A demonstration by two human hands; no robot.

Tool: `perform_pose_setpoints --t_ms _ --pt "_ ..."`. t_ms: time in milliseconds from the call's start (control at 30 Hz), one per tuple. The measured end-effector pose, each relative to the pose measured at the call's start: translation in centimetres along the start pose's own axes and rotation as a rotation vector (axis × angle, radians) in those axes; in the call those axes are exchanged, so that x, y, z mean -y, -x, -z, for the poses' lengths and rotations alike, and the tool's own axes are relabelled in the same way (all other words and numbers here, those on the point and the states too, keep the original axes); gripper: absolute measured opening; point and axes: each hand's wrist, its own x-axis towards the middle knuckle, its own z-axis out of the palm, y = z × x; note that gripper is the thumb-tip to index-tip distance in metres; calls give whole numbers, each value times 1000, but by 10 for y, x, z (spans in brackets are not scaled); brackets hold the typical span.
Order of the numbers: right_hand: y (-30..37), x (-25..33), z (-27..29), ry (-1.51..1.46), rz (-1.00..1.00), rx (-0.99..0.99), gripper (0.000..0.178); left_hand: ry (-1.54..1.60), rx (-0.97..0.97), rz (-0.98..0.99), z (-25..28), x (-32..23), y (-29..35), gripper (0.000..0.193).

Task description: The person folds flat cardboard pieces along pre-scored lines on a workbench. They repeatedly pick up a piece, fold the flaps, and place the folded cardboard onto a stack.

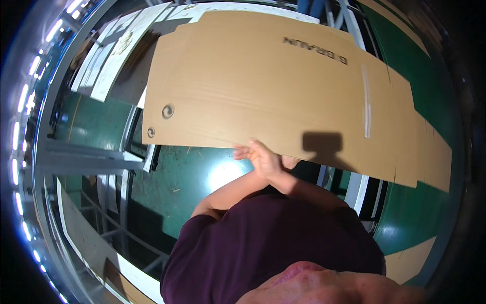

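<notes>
Mid-frame, the right hand (266, 161) had its fingers spread, the left hand (290, 162) was too hidden to tell, and weak support might have let the cardboard sheet (253, 83) slip.

Head view: worn on the person's head, the left one of a side-by-side pair.
Facing: downward over the chest, upright and unmirrored; the wearer's face (304, 283) enters at the lower middle edge, with the dark shirt (273, 233) above it.
Nearness: face closest to the lens; the right hand (263, 161) and left hand (289, 162) lie farther off, near the centre.
Cardboard sheet (258, 86): seen from above on its broad side, filling much of the upper half.
Green floor (177, 172): beyond, left of centre and at the right.
Fisheye rim: black corners; the ceiling lights (23, 98) bow along the left edge.
</notes>
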Motion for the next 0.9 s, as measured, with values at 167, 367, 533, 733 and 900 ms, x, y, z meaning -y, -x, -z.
perform_pose_setpoints --t_ms 167,367,533,733,900 --pt "-25 -41 -17 108 -334 -28 58 -475 -63 -155 -23 9 71 51" --pt "-27 -40 -5 72 -536 119 67 1494 -1080 998 41 72 189 60" --pt "-2 -18 24 132 -702 177 70 1330 -1406 585 88 134 125 46" --pt "120 97 164 368 -316 12 49 -67 -1487 1212 99 105 50 81" --pt "277 176 257 197 346 -415 72 -167 -468 223 84 18 -45 44"
